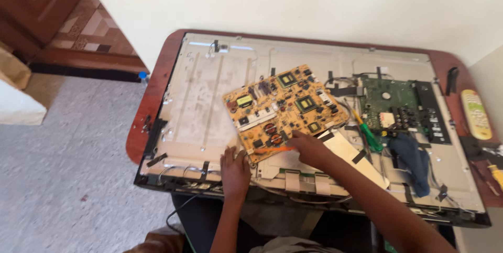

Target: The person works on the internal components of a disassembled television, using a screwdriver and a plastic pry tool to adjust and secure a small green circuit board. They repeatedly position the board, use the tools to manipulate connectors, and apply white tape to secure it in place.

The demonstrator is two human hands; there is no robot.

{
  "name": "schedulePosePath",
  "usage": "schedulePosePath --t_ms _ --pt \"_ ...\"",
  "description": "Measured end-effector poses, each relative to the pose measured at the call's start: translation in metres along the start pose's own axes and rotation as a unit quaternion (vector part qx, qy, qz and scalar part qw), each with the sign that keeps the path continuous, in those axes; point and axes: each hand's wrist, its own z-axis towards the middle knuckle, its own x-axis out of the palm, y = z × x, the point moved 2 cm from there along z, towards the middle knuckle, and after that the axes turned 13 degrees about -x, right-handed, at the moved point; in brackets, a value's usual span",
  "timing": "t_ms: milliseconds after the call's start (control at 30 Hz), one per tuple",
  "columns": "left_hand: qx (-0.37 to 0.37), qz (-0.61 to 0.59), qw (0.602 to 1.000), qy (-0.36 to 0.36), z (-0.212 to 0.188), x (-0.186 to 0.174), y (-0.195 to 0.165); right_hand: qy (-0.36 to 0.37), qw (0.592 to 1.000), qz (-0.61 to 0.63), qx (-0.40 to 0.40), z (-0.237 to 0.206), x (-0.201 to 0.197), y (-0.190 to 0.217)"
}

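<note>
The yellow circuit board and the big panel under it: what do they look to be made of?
The yellow circuit board looks like matte laminate, tan-yellow, studded with dark parts and copper-coloured coils. The big panel under it looks like bare sheet metal: dull silver-grey, with pressed ribs and pale glare. Neither can be confirmed from sight alone.

Support: brown table (157, 82) | Load: TV panel (209, 90) lying flat, covering most of top | Right edge: remote (476, 114), screwdriver (495, 173) | Floor: grey
</note>
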Motion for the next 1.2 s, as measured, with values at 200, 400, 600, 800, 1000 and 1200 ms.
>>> schedulePosePath --t_ms 200,400,600,800,1000,1200 --pt "0.019 -0.016 1.000 0.005 -0.003 0.004 0.001 -0.009 1.000 0.003 -0.002 -0.022 -0.015 0.001" --pt "0.009 -0.023 1.000 -0.004 -0.001 0.006 0.005 -0.051 0.993 -0.016 -0.105 0.008 -0.004 0.034" --pt "-0.001 -0.047 0.999 0.000 -0.001 0.009 0.005 -0.094 0.995 -0.001 -0.019 -0.006 -0.021 0.024" --pt "-0.008 -0.052 0.999 -0.013 0.000 0.009 0.006 -0.049 0.997 -0.039 0.043 0.015 0.001 0.052" --pt "0.002 -0.044 0.999 -0.011 -0.002 0.008 0.005 -0.007 0.997 -0.039 -0.067 0.016 0.050 0.086" --pt "0.035 -0.031 0.999 0.006 -0.005 0.004 -0.002 -0.071 0.996 -0.058 0.009 -0.037 0.072 0.096"
